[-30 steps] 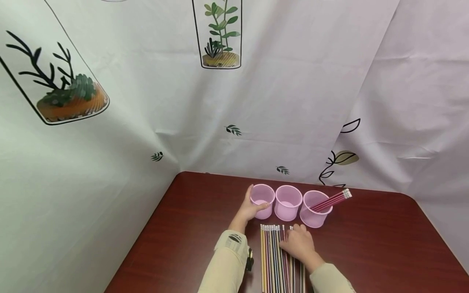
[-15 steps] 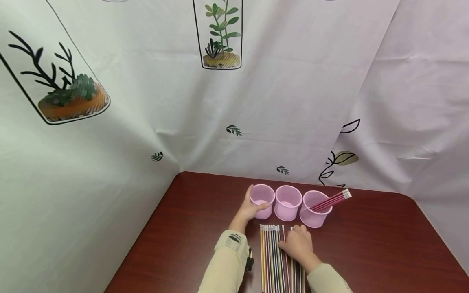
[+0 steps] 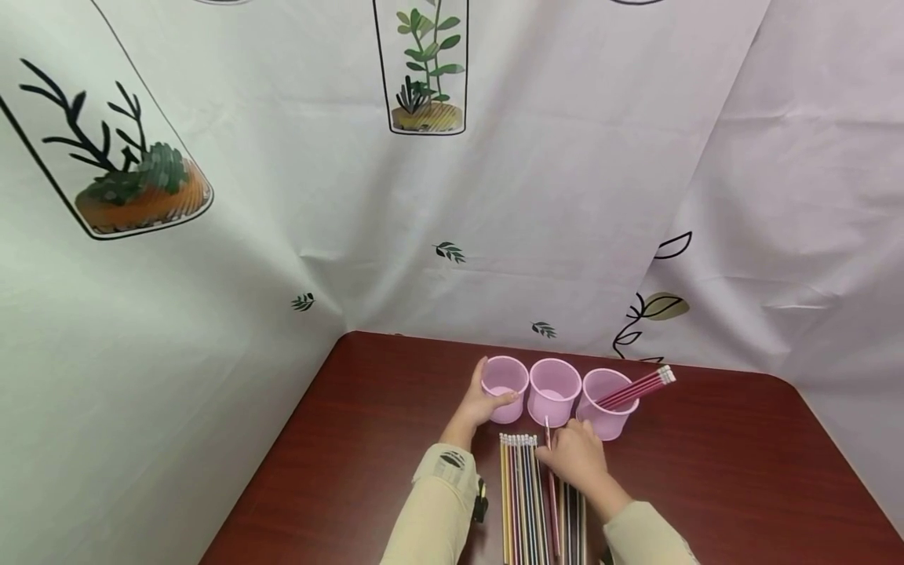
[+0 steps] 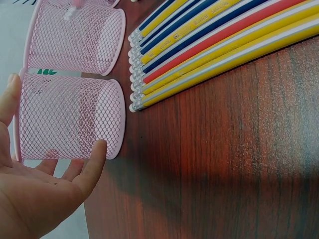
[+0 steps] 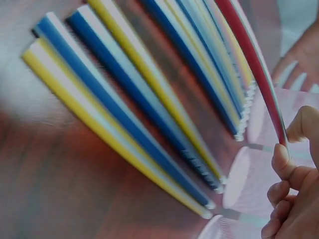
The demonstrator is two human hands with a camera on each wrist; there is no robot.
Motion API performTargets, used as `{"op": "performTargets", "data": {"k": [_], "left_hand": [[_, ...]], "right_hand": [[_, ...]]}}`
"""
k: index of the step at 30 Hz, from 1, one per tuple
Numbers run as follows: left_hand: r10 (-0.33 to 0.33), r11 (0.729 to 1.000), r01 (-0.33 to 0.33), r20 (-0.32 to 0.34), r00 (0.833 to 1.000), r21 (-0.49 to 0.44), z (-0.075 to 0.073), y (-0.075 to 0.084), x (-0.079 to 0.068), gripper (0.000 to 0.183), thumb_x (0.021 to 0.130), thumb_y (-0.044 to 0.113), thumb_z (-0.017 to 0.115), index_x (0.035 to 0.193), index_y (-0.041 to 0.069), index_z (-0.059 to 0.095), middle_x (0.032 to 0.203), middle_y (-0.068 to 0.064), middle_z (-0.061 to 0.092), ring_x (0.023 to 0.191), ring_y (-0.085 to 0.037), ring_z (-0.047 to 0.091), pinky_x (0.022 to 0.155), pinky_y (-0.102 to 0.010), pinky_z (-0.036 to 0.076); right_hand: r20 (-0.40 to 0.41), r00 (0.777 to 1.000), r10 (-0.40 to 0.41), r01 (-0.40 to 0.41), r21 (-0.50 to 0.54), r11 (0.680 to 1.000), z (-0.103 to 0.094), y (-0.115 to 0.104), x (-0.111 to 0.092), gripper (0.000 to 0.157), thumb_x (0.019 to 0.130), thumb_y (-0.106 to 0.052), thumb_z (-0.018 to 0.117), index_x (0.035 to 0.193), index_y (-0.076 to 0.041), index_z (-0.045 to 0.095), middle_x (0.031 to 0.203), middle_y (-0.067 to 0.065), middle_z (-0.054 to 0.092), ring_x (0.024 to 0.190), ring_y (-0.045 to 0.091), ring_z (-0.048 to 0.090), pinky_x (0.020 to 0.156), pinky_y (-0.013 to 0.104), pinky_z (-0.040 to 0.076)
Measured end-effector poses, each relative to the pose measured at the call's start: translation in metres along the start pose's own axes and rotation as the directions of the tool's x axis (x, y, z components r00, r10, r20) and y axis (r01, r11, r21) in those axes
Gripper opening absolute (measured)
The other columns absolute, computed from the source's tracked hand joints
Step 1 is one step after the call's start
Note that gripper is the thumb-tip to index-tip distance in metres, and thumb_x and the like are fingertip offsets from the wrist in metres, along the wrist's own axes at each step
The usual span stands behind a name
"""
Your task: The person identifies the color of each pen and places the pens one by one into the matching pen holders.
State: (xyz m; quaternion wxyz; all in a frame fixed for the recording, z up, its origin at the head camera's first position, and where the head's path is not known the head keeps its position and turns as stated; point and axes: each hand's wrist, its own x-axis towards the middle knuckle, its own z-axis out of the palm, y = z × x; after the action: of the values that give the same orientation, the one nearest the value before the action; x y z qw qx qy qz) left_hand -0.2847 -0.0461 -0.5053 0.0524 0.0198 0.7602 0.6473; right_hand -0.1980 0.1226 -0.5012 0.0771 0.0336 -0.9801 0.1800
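Observation:
My left hand (image 3: 479, 404) holds the leftmost pink mesh pencil cup (image 4: 70, 117), thumb and fingers spread around its side and rim. A red pencil (image 3: 553, 506) is pinched between the thumb and index finger of my right hand (image 3: 581, 459). In the right wrist view this red pencil (image 5: 255, 64) slants above the others, its tip end toward the camera side and its far end at my fingertips. To its left lies a tight row of striped pencils (image 3: 519, 502); several yellow and blue pencils (image 5: 134, 114) lie to its right, partly under my right forearm.
A middle pink cup (image 3: 554, 406) and a right pink cup (image 3: 600, 424) stand in line with the held one. Several red pencils (image 3: 639, 386) lean out of the right cup. The dark red table (image 3: 734, 471) backs onto a printed cloth (image 3: 565, 196).
My right hand has drawn the red pencil up off the table and slightly forward, its eraser end now overlapping the middle cup. My left hand stays on its cup.

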Motion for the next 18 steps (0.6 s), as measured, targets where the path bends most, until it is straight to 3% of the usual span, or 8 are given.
{"op": "performTargets", "data": {"k": [7,18], "left_hand": [[-0.003,1.0,0.003,0.007,1.0,-0.004,-0.001,0.002,-0.002,0.097,0.071,0.008,0.078,0.147,0.013,0.018,0.142,-0.027,0.031,0.126,-0.045,0.033,0.103,-0.056,0.026],[0.029,1.0,-0.029,0.005,1.0,-0.007,0.0,0.0,-0.001,0.096,0.071,0.006,0.078,0.147,0.01,0.018,0.14,-0.027,0.033,0.124,-0.043,0.035,0.103,-0.055,0.026]], "right_hand": [[-0.011,1.0,0.023,-0.021,0.097,0.995,-0.021,-0.009,0.008,0.029,0.066,-0.03,0.07,0.054,-0.014,0.049,0.069,0.003,0.047,0.076,0.026,0.042,0.064,0.04,0.039],[-0.067,0.997,0.04,-0.03,0.137,0.99,-0.055,-0.015,0.02,0.028,0.068,-0.027,0.065,0.053,-0.013,0.046,0.066,0.003,0.045,0.072,0.025,0.041,0.059,0.036,0.037]]}}
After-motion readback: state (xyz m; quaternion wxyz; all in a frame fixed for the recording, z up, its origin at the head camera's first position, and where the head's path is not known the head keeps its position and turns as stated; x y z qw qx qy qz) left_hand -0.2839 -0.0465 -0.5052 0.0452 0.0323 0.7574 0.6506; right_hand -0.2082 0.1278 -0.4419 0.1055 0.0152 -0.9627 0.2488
